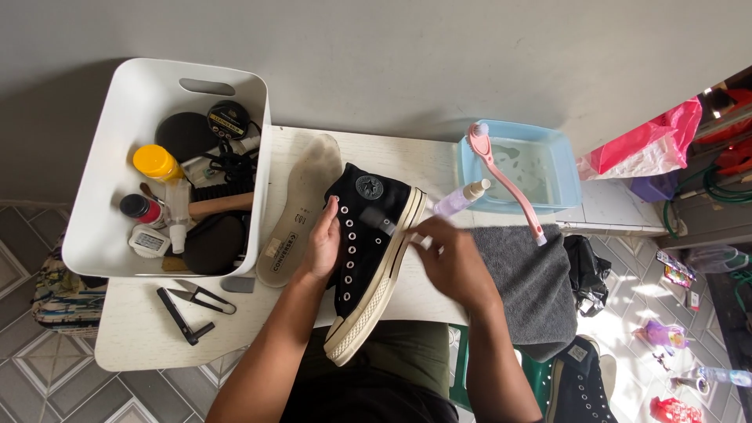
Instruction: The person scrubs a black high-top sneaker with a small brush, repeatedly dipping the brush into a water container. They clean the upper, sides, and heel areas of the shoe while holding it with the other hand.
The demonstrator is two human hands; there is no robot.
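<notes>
bench [149, 329]: white, carries all | bin [102, 196]: white, far left | towel [525, 282]: grey, right | shoe [368, 251]: black high-top, centre, sole rightward; judged light, canvas soft, rubber sole stiff, so grip the upper | left hand [323, 247]: clamped on the shoe's upper | right hand [454, 262]: at sole edge, closure cannot be told

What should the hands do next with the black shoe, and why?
Probably rub along the white sole edge: the left hand steadies the black shoe, and the right hand is already at that edge, blurred, with the water tub and pink brush close by.
</notes>
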